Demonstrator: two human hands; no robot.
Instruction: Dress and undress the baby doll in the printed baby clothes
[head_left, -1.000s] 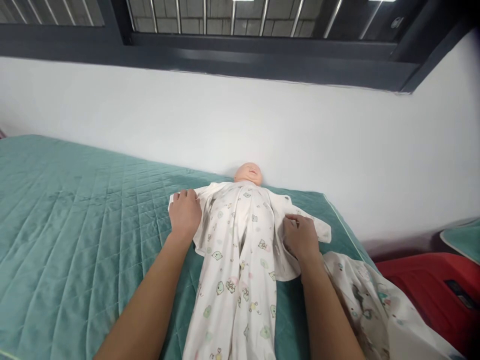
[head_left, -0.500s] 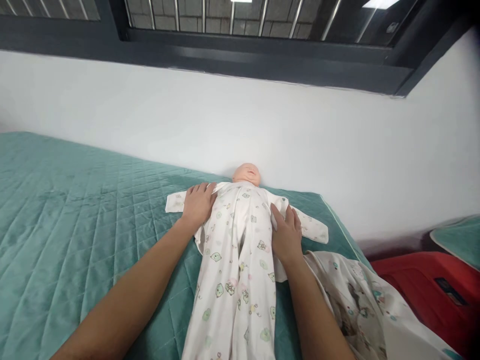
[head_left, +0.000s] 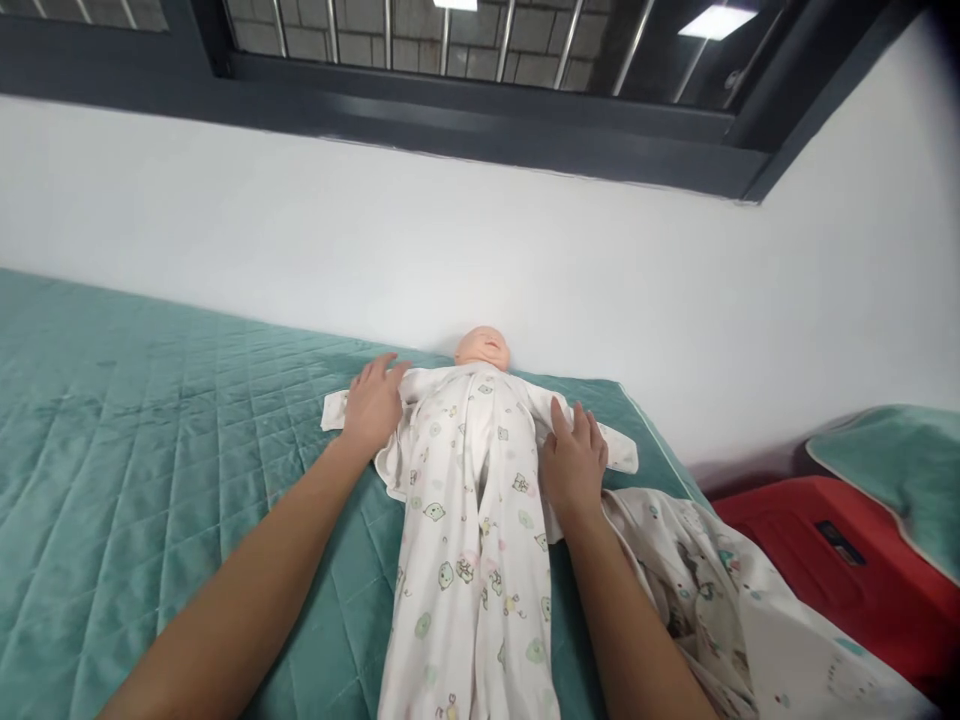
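Observation:
A baby doll (head_left: 482, 347) lies on its back with its head close to the wall. Printed white baby trousers (head_left: 472, 540) are spread over its body and run down toward me. Under them shows a white long-sleeved top (head_left: 435, 380), its sleeves stretched out to both sides. My left hand (head_left: 373, 405) rests over the left sleeve, fingers apart. On the other side my right hand (head_left: 574, 460) lies by the right sleeve and the trousers' edge, its fingers spread. Neither hand grips the cloth.
A green quilted cover (head_left: 187, 480) lies under the doll. At the right are a crumpled printed white cloth (head_left: 697, 560), a red case-like object (head_left: 817, 540) and another green quilted piece (head_left: 892, 450). Behind stands a white wall (head_left: 420, 240) below a dark window frame (head_left: 480, 120).
My left hand has shifted outward, away from the trousers' waist. My right hand has spread its fingers and moved slightly off the trousers. The view has turned a little to the right.

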